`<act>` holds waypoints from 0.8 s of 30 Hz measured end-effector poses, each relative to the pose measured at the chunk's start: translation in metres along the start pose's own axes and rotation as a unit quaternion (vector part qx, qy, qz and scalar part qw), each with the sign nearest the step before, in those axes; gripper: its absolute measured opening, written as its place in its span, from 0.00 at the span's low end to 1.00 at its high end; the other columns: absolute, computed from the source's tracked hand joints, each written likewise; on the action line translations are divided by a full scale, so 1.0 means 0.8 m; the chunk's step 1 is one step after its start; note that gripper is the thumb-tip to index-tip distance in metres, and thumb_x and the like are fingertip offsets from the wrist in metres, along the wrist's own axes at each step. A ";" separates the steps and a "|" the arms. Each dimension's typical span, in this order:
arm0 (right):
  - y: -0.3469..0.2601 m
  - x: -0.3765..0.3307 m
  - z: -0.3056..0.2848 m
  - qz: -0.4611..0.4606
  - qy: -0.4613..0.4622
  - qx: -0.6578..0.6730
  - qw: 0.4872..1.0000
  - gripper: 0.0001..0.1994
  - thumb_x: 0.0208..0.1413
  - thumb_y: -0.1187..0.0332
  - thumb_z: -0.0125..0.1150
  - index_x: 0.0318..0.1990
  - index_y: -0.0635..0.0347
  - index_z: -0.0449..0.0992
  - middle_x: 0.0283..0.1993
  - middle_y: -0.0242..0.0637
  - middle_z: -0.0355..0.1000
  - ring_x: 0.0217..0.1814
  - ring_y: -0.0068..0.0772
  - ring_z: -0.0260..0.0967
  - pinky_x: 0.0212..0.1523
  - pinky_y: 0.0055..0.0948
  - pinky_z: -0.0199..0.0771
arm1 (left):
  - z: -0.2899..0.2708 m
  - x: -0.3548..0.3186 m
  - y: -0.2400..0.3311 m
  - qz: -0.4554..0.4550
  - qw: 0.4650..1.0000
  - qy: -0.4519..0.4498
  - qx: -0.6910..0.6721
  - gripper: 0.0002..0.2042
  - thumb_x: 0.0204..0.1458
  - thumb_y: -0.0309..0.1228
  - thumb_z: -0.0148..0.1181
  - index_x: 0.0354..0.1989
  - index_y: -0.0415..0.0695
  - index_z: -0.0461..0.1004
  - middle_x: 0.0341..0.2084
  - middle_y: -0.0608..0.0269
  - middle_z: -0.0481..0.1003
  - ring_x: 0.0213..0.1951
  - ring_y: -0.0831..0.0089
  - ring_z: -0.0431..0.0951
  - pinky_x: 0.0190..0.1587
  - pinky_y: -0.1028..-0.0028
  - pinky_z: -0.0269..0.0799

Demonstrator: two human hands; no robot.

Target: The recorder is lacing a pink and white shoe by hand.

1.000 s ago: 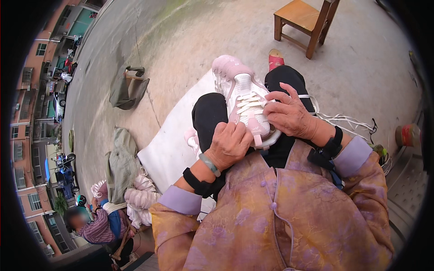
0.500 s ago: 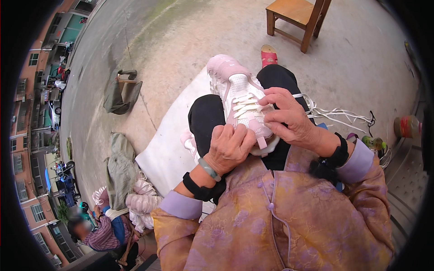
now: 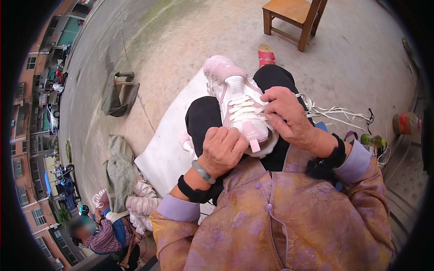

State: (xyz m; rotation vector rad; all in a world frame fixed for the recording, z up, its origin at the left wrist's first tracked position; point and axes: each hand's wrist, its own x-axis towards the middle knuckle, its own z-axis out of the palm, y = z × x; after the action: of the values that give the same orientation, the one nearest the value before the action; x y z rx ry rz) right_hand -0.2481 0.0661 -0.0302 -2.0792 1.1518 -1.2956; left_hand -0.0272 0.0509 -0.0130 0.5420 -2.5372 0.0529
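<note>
A pink and white sneaker [image 3: 234, 84] rests across my lap between my knees, its toe pointing away from me. White shoelaces [image 3: 242, 108] cross in rows over its tongue, and a pink pull tab stands at the near end. My right hand [image 3: 291, 118] is at the shoe's right edge, thumb and fingers pinched on the white lace. On the left edge, my left hand [image 3: 221, 152] is closed with its knuckles up; its fingertips, and whatever they hold, are hidden from view. Part of another pink shoe [image 3: 186, 141] shows beside my left knee.
Loose white laces [image 3: 337, 110] hang to the right. A bottle [image 3: 373, 141] and a jar [image 3: 404, 123] stand beyond them. A wooden chair [image 3: 289, 11] is ahead. At left lie a grey-green cloth [image 3: 120, 169] and a pile of pink shoes [image 3: 142, 201], near a seated person [image 3: 106, 235].
My left hand has shifted a little left and down, away from the lace rows. My right hand stays by the right edge, its fingers drawn closer together. The view has shifted slightly.
</note>
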 end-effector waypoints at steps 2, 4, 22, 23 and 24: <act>0.000 -0.003 -0.008 -0.006 0.060 -0.088 0.994 0.05 0.44 0.75 0.55 0.31 0.59 0.69 0.35 0.37 0.68 0.40 0.41 0.65 0.45 0.36 0.59 | 0.000 -0.001 0.000 -0.004 1.000 -0.004 0.002 0.08 0.34 0.24 0.58 0.25 0.43 0.67 0.19 0.64 0.64 0.20 0.70 0.64 0.24 0.71 0.56; 0.006 -0.014 -0.011 0.014 0.015 -0.099 0.995 0.06 0.45 0.74 0.55 0.32 0.58 0.69 0.34 0.37 0.68 0.38 0.39 0.65 0.43 0.35 0.59 | 0.001 0.000 0.001 -0.007 1.000 -0.009 0.005 0.09 0.33 0.24 0.58 0.25 0.44 0.66 0.19 0.64 0.64 0.20 0.70 0.64 0.24 0.71 0.56; -0.025 0.010 -0.030 0.049 -0.019 0.147 0.988 0.03 0.55 0.74 0.49 0.36 0.62 0.66 0.27 0.42 0.66 0.28 0.42 0.67 0.29 0.29 0.65 | 0.001 0.061 0.015 -0.177 0.959 -0.027 -0.219 0.17 0.37 0.27 0.62 0.40 0.44 0.73 0.33 0.58 0.72 0.29 0.59 0.74 0.30 0.68 0.70; -0.028 0.014 -0.032 0.041 -0.024 0.160 0.986 0.03 0.56 0.74 0.48 0.37 0.63 0.66 0.27 0.40 0.66 0.27 0.38 0.67 0.29 0.25 0.65 | 0.004 0.063 0.010 -0.176 0.960 -0.028 -0.217 0.17 0.37 0.27 0.62 0.40 0.44 0.73 0.33 0.58 0.72 0.29 0.59 0.74 0.30 0.68 0.70; -0.029 0.017 -0.032 0.039 -0.023 0.160 0.986 0.03 0.56 0.74 0.48 0.37 0.63 0.66 0.27 0.40 0.66 0.27 0.38 0.67 0.29 0.25 0.65 | 0.008 0.063 0.006 -0.189 0.948 -0.038 -0.252 0.15 0.39 0.26 0.61 0.39 0.43 0.74 0.31 0.58 0.72 0.29 0.60 0.74 0.30 0.69 0.70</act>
State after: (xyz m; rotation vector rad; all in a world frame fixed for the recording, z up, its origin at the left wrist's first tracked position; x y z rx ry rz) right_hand -0.2576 0.0699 0.0053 -1.8022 0.9262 -1.2939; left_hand -0.0714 0.0355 0.0080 0.8100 -2.3390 -0.7444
